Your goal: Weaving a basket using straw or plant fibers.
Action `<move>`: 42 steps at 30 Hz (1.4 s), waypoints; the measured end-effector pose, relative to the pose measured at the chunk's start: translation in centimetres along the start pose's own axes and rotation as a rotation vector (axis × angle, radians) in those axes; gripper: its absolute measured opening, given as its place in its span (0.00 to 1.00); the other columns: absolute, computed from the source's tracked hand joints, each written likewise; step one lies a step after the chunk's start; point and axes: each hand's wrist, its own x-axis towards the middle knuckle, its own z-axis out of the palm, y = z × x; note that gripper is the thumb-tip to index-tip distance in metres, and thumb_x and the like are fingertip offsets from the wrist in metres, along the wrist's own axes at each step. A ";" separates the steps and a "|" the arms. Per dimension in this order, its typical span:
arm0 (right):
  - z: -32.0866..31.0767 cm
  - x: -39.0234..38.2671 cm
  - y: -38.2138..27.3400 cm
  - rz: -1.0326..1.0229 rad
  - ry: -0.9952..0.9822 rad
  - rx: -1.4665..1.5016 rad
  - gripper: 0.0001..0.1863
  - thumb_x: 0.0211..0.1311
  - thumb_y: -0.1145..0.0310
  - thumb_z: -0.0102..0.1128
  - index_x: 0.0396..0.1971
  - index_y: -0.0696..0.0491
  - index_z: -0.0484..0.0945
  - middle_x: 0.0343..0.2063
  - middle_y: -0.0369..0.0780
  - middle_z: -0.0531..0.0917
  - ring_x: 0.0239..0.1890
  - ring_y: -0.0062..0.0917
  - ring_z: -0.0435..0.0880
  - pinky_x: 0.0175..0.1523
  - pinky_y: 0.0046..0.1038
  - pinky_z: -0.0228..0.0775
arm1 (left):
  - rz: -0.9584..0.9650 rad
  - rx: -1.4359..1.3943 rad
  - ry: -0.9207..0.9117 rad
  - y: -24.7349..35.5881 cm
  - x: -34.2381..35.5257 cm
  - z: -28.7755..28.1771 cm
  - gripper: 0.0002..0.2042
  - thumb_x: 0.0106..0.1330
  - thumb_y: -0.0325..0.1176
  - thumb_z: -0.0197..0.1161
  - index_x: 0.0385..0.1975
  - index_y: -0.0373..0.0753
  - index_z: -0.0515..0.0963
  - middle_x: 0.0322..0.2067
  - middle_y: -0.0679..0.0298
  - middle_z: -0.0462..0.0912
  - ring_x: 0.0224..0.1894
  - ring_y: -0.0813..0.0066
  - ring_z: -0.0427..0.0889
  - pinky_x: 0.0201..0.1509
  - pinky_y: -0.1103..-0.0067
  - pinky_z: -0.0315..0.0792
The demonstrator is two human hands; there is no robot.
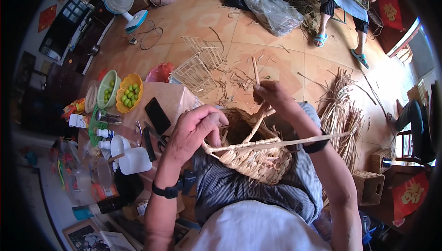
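A partly woven straw basket (258,166) rests tilted on my lap, its opening facing up and away. My left hand (195,129) is closed on the basket's left rim, the fingertips curled inside and partly hidden. Above the far side of the basket, my right hand (275,95) grips a straw strand (256,70); one end sticks up past the fist and the other runs down toward the rim. Another long flat strand (317,138) stretches from the rim to the right, across my right wrist.
At left, a table (177,95) bears a phone (158,115), scissors (161,137), white containers (134,161) and bowls of green fruit (129,95). Straw bundles (338,113) lie right. Beyond are a wire rack (198,67), a fan (120,0), plastic bags (274,11) and a seated person (343,9).
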 end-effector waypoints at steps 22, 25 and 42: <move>-1.7 -4.3 -2.9 -0.432 -0.689 0.223 0.15 0.76 0.61 0.64 0.51 0.57 0.86 0.35 0.35 0.88 0.39 0.20 0.82 0.46 0.28 0.76 | 0.448 0.584 0.392 0.0 -4.9 2.7 0.24 0.62 0.35 0.75 0.57 0.37 0.76 0.53 0.53 0.79 0.59 0.53 0.79 0.65 0.64 0.72; -1.8 -4.0 -3.1 -0.512 -0.662 0.188 0.14 0.75 0.63 0.65 0.50 0.57 0.86 0.37 0.36 0.88 0.41 0.21 0.84 0.47 0.28 0.77 | 0.424 0.457 0.319 -0.2 -4.9 2.7 0.20 0.63 0.33 0.74 0.54 0.37 0.79 0.54 0.52 0.80 0.62 0.52 0.79 0.67 0.63 0.72; 1.1 -4.2 -6.9 -0.681 -0.766 0.278 0.12 0.70 0.67 0.68 0.45 0.59 0.86 0.39 0.42 0.88 0.47 0.30 0.86 0.50 0.33 0.76 | 0.654 0.308 0.270 -3.1 -3.2 2.5 0.12 0.63 0.36 0.75 0.45 0.47 0.90 0.51 0.59 0.84 0.58 0.58 0.82 0.66 0.64 0.74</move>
